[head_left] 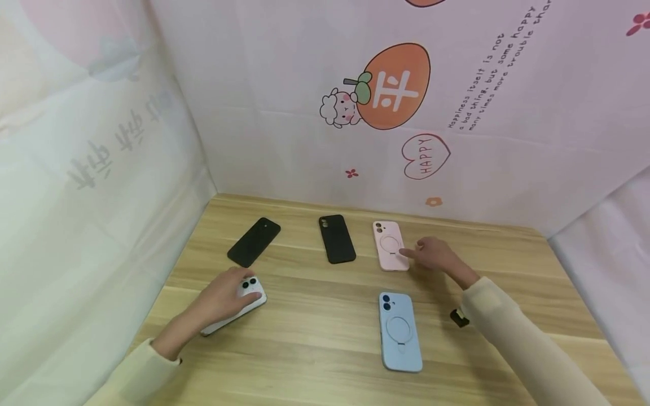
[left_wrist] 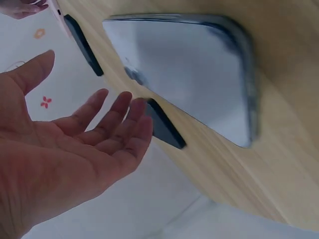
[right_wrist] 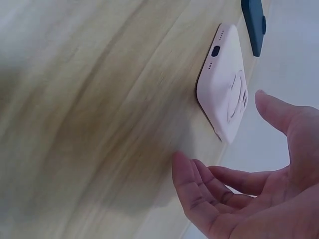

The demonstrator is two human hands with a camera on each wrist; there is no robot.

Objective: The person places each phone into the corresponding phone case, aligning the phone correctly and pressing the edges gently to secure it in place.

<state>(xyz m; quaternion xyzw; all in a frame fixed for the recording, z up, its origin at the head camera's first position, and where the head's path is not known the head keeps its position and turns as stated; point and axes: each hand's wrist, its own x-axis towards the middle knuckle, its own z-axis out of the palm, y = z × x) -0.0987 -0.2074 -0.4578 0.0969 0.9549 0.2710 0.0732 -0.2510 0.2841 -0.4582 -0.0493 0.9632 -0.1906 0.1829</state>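
Toward half past seven in the head view, the left hand (head_left: 223,298) arches over a white phone (head_left: 247,292) lying on the wood-grain table (head_left: 315,307); its thumb stands well apart from loosely bent fingers, with nothing pinched between them. From that phone, near one o'clock, lies a dark phone-shaped slab (head_left: 254,242). At the three o'clock side of a pink phone case (head_left: 389,259) with a ring stand, the right hand (head_left: 434,255) holds nothing, thumb spread wide of half-bent fingers; whether the thumb touches the case, I cannot tell. From the pink case, a black phone case (head_left: 337,239) lies at nine o'clock, a light blue phone case (head_left: 403,358) at six.
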